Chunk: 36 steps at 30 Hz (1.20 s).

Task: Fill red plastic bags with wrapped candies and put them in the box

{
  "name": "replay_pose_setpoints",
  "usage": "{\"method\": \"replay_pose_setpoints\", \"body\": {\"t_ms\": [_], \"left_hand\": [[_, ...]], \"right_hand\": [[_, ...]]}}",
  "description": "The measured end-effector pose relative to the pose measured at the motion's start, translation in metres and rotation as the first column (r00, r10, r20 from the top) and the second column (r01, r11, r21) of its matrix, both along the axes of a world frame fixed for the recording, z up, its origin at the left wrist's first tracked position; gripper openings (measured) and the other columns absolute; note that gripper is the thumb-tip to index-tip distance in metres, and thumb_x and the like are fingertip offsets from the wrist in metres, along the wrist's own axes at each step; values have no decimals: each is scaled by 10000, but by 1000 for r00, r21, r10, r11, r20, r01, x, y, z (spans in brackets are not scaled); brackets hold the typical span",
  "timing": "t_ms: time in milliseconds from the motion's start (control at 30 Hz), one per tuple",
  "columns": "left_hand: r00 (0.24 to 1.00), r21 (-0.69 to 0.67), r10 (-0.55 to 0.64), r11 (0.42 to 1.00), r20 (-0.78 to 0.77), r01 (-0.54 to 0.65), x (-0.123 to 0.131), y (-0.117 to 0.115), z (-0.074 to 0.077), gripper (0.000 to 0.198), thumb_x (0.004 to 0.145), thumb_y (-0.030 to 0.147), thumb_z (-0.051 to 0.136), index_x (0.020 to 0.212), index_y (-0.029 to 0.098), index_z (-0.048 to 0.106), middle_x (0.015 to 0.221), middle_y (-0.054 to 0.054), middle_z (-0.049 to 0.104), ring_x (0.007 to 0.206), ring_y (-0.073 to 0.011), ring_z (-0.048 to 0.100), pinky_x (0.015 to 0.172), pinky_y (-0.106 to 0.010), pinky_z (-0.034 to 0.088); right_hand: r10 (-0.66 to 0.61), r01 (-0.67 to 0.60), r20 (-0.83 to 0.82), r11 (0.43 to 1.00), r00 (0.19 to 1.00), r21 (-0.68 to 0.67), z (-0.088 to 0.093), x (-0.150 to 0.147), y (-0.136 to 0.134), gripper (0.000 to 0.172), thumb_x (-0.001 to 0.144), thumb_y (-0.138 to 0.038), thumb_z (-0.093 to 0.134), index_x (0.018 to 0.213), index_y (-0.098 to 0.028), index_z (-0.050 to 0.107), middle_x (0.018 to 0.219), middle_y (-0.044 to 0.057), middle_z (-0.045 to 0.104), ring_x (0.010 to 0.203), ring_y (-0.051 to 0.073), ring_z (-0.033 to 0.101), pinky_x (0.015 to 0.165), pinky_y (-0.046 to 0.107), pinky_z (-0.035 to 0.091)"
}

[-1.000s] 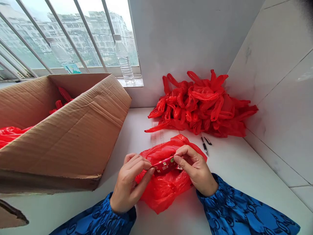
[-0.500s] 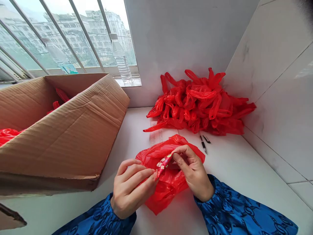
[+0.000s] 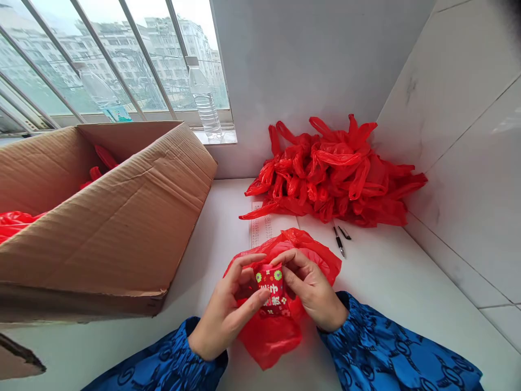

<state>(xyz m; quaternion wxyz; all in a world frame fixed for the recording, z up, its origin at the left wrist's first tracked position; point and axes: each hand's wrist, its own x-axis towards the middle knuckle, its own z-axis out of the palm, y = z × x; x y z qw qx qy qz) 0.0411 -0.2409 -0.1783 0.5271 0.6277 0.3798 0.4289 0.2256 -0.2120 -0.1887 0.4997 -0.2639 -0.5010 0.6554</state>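
Two hands pinch: our left hand [image 3: 224, 310], right hand [image 3: 310, 289] | red printed packet [image 3: 271, 288] now upright, was slanted | long axis points away

The printed red packet [image 3: 271, 288] is partly covered by the left hand [image 3: 223, 315] and right hand [image 3: 311, 288], so its lettering only half shows. The paper slip [image 3: 260, 225] runs under the red plastic bag [image 3: 268, 342], its print too small to read — and the left edge cuts off the cardboard box [image 3: 101, 217].
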Motion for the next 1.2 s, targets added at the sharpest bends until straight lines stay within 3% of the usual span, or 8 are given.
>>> {"method": "replay_pose_setpoints", "body": {"t_ms": [133, 233, 400, 533, 700, 800, 1000, 1200], "left_hand": [[998, -85, 38, 996, 58, -33, 3, 2, 2, 493, 918, 354, 708, 1331, 231, 467, 1063, -100, 723, 912, -220, 722, 794, -326, 595], [989, -54, 139, 988, -47, -142, -1, 4, 1, 558, 868, 396, 757, 1318, 220, 478, 882, -42, 710, 739, -183, 689, 679, -284, 567], [984, 17, 138, 990, -116, -137, -7, 5, 2, 487, 925, 472, 665, 1303, 203, 517, 848, -31, 670, 748, -173, 645, 678, -271, 530], [977, 42, 96, 995, -188, -90, -6, 6, 4, 316, 937, 480, 633, 979, 167, 647, 848, -65, 679, 768, -200, 637, 695, -294, 529], [955, 99, 145, 987, -258, -123, -7, 8, 2, 343, 981, 455, 559, 798, 171, 619, 740, -37, 617, 659, -159, 546, 592, -260, 454], [941, 126, 117, 989, -318, -81, -9, 8, 1, 364, 997, 447, 534, 761, 173, 583, 705, -20, 572, 630, -139, 484, 572, -253, 405], [931, 141, 102, 988, -350, -56, -8, 6, 3, 412, 1025, 443, 478, 709, 180, 502, 668, 15, 476, 611, -119, 402, 573, -255, 344], [945, 87, 78, 995, -317, -53, -6, 5, 6, 405, 1043, 442, 429, 766, 175, 555, 732, -12, 558, 660, -140, 468, 627, -264, 395]], "right_hand": [[-3, 5, 61, 999, 998, -32, 1, 2, -1, 296, 955, -521, 628, 1035, -241, 686, 812, -9, 642, 691, 117, 601, 643, 222, 510], [80, -70, 109, 993, 991, -93, 2, 6, 0, 386, 955, -584, 587, 1087, -231, 669, 754, -17, 637, 578, 103, 569, 516, 208, 476], [84, -65, 98, 981, 992, -183, 3, 8, 3, 339, 780, -479, 827, 918, -201, 689, 856, 0, 718, 758, 145, 687, 685, 251, 581], [-47, 55, 38, 962, 998, -267, 5, 8, 6, 353, 759, -478, 841, 903, -200, 676, 911, 21, 738, 842, 187, 719, 741, 311, 624], [79, -63, 56, 968, 995, -242, 3, 14, 5, 397, 780, -459, 832, 1031, -204, 659, 1045, 49, 739, 960, 211, 717, 785, 313, 611], [140, -110, 124, 969, 982, -221, 3, 17, 5, 419, 853, -550, 733, 1061, -193, 663, 953, 44, 732, 808, 185, 706, 666, 276, 576], [78, -56, 160, 989, 984, -135, 6, 16, 7, 347, 859, -544, 731, 872, -199, 699, 810, -5, 695, 808, 161, 661, 799, 288, 548], [72, -46, 191, 989, 979, -141, 4, 17, 8, 347, 869, -538, 721, 844, -194, 678, 816, -10, 672, 767, 147, 616, 768, 281, 507]]}}
